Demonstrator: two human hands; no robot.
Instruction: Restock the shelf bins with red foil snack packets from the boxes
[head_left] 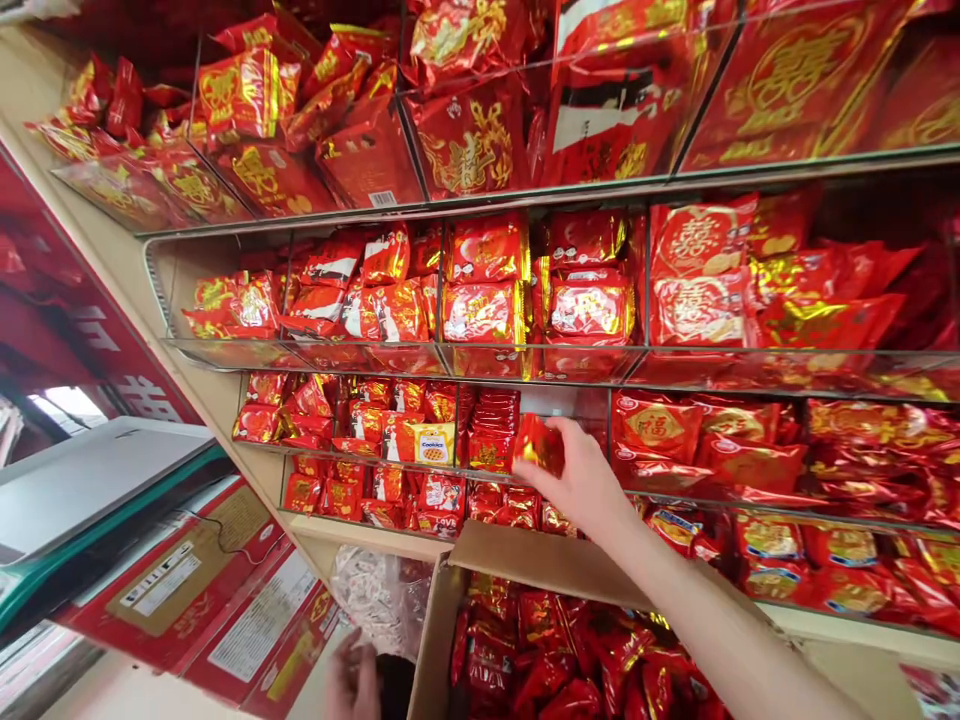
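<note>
My right hand (574, 465) is closed round a shiny red and gold snack packet (538, 446), holding it at the front of a low shelf compartment. Just left of this packet stands a stack of similar red packets (495, 420). Below my right forearm an open cardboard box (431, 640) holds many loose red packets (525, 650). My left hand (352, 680) is at the bottom edge, slightly blurred, left of the box. Its fingers look apart, and I see nothing in them.
Tiered shelves with clear dividers and a clear front lip (360, 355) carry red packets. A clear plastic bag (386, 590) lies behind my left hand. At left, red cartons (217, 600) sit under a grey-topped, teal-edged object (97, 480).
</note>
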